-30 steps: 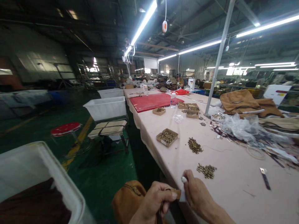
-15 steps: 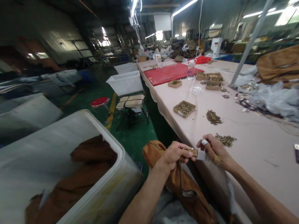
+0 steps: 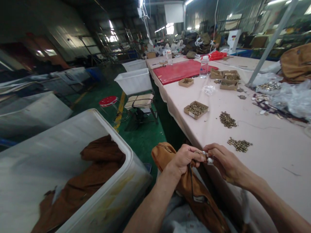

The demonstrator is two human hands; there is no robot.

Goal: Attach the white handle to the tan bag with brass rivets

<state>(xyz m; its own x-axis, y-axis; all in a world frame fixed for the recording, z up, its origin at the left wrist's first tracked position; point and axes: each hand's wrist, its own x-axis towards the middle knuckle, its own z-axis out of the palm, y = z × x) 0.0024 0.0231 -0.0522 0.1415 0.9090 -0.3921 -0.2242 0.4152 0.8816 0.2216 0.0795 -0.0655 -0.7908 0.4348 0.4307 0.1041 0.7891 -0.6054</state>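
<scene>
My left hand (image 3: 186,158) is closed on the end of a narrow brown strap (image 3: 204,156) that belongs to a tan-brown bag (image 3: 194,187). The bag lies slanting across my lap, with a dark zip along it. Fingers pinched, my right hand (image 3: 224,161) meets the strap end, its fingertips close against those of my left hand. White wrapping shows on a finger of it. Whatever lies between these fingertips is too small or hidden to make out. Near my right hand on the table is a pile of small brass-coloured studs (image 3: 240,144).
Another stud pile (image 3: 227,119) and a cardboard box of studs (image 3: 196,109) sit on the pink-covered table (image 3: 269,145). Farther back are a water bottle (image 3: 204,67) and a red sheet (image 3: 178,72). A white bin (image 3: 128,161) holding brown bags stands at my left.
My right hand has moved left to the strap end, and its fingers have closed there. My left hand keeps its hold. The view has shifted slightly.
</scene>
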